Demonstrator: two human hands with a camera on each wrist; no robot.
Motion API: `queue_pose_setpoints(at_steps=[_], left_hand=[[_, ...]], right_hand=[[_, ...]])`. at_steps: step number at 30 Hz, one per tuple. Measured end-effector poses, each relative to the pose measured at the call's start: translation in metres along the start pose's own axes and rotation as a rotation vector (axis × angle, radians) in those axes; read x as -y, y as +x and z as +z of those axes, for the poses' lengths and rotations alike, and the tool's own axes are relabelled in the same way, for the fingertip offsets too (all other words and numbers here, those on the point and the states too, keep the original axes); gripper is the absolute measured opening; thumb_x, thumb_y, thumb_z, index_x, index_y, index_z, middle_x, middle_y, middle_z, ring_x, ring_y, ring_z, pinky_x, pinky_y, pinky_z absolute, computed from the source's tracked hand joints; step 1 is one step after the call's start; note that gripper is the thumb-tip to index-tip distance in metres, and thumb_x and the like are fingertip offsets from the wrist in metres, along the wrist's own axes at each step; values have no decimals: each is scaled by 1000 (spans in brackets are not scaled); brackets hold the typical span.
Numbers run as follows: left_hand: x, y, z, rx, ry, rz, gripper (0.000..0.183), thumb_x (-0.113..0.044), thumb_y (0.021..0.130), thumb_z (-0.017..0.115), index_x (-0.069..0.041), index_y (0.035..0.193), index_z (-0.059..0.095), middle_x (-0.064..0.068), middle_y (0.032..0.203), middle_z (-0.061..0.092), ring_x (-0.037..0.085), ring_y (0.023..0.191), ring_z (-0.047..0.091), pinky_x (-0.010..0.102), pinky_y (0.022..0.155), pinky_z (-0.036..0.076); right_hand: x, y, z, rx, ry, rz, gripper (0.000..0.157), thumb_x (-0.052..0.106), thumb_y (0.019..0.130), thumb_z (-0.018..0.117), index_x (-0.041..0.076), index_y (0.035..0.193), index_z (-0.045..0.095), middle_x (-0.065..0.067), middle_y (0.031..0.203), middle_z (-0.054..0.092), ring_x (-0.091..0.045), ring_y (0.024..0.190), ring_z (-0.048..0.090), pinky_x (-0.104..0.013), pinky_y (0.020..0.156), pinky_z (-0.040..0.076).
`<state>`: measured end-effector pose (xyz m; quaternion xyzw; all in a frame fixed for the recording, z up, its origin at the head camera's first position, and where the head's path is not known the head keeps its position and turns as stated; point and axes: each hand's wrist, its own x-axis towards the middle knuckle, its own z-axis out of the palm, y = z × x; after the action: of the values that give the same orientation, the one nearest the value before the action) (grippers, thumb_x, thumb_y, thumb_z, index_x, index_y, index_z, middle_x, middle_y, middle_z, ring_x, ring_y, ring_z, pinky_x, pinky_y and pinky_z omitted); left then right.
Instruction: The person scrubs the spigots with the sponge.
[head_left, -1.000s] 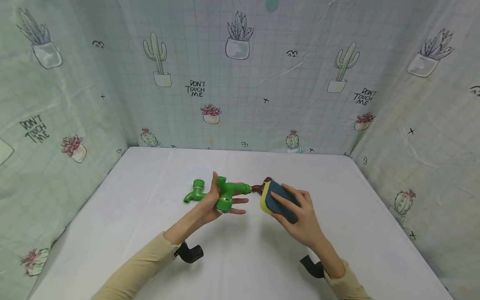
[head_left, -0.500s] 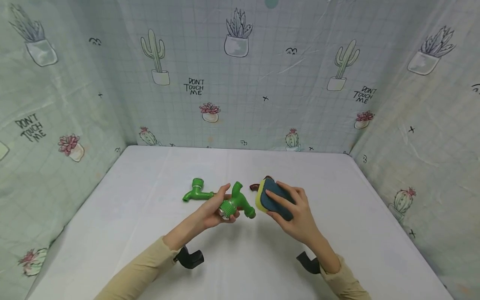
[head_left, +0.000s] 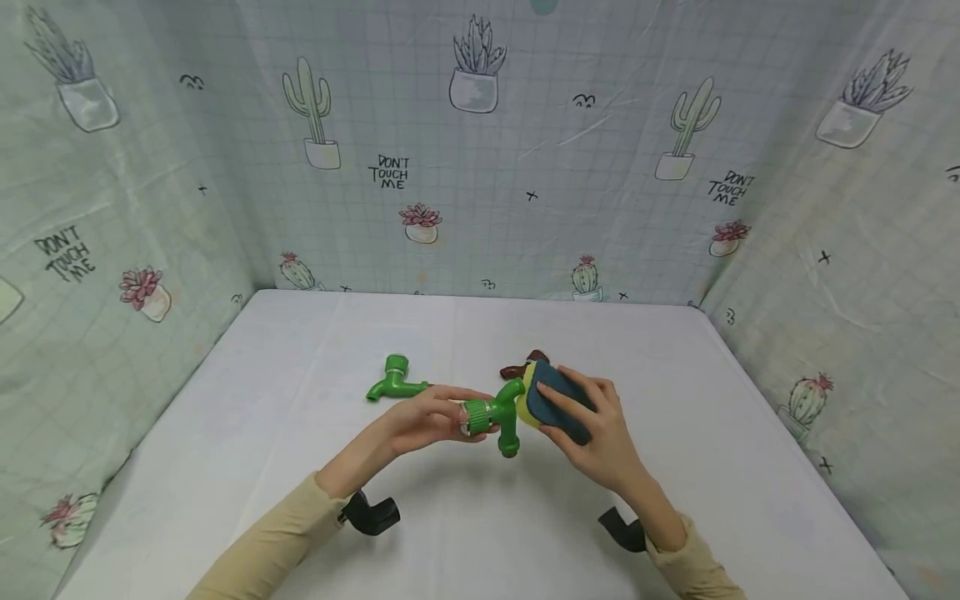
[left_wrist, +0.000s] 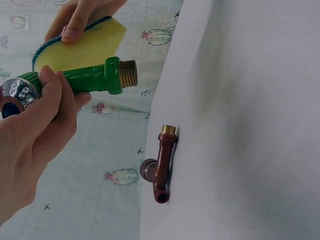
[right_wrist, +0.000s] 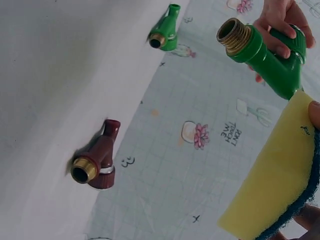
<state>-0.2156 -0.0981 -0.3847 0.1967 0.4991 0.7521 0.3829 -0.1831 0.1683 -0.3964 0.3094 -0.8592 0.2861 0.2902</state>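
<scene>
My left hand (head_left: 423, 421) grips a green tap (head_left: 507, 421) by its ribbed knob, above the white table. Its spout points toward the sponge, and its brass threaded inlet (left_wrist: 128, 74) shows bare in the left wrist view. In my right hand (head_left: 607, 446) is a sponge (head_left: 562, 404), yellow on one side with a dark blue scouring layer on the other. The yellow face (right_wrist: 272, 172) meets the spout's end in the right wrist view. Thumb and fingers pinch the sponge from its dark side.
Behind the sponge a brown tap (head_left: 513, 372) lies on the table (head_left: 300, 350), partly hidden. A second green tap (head_left: 393, 385) lies farther left, beyond my left hand. Cactus-patterned cloth (head_left: 480, 167) walls in the table's back and sides. Black pieces (head_left: 372, 514) sit at both wrists.
The green tap has been turned over in my left hand, so its inlet now points down and its spout toward the sponge. Its spout has come up to the sponge, which has hardly moved.
</scene>
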Motion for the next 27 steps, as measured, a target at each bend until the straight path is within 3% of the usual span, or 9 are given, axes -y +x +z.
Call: queue_pose_setpoints(at_steps=[2, 6, 9, 14, 21, 27], left_hand=[[-1, -1, -1, 22, 8, 32, 47, 0, 88, 42, 15, 131, 28, 10, 116, 53, 25, 105, 57, 37, 93, 45], [0, -2, -1, -15, 4, 57, 46, -7, 94, 41, 15, 131, 26, 10, 116, 54, 23, 108, 57, 38, 99, 39], [1, 0, 0, -97, -22, 48, 48, -13, 95, 42, 13, 132, 27, 10, 115, 56, 25, 109, 56, 40, 99, 37], [2, 3, 3, -240, -2, 15, 48, -29, 92, 48, 6, 125, 43, 7, 107, 61, 34, 111, 54, 45, 93, 44], [3, 4, 8, -238, 40, 14, 49, -31, 91, 48, 6, 123, 45, 8, 109, 61, 41, 111, 50, 52, 87, 46], [5, 5, 13, -253, -21, 3, 54, -34, 92, 46, 6, 127, 41, 17, 120, 53, 45, 109, 50, 53, 83, 46]], right_hand=[[-2, -1, -1, -15, -2, 2, 54, 22, 68, 76, 24, 119, 58, -14, 129, 47, -25, 105, 39, -45, 78, 41], [-3, -2, -1, -46, 2, 28, 54, 21, 68, 76, 24, 119, 58, -14, 130, 46, -26, 105, 39, -47, 80, 39], [-2, -3, -1, -74, 8, 53, 54, 19, 67, 76, 23, 118, 59, -15, 130, 46, -27, 105, 38, -47, 80, 37], [0, 0, -3, -128, 12, 68, 53, 16, 67, 76, 21, 117, 60, -17, 129, 46, -28, 103, 38, -43, 78, 36], [3, 8, -2, -118, 42, 23, 54, 15, 66, 76, 21, 117, 60, -15, 132, 44, -27, 106, 35, -44, 80, 37], [7, 11, 4, -115, -14, -66, 42, 38, 78, 66, 25, 118, 59, -16, 132, 44, -30, 106, 35, -48, 82, 34]])
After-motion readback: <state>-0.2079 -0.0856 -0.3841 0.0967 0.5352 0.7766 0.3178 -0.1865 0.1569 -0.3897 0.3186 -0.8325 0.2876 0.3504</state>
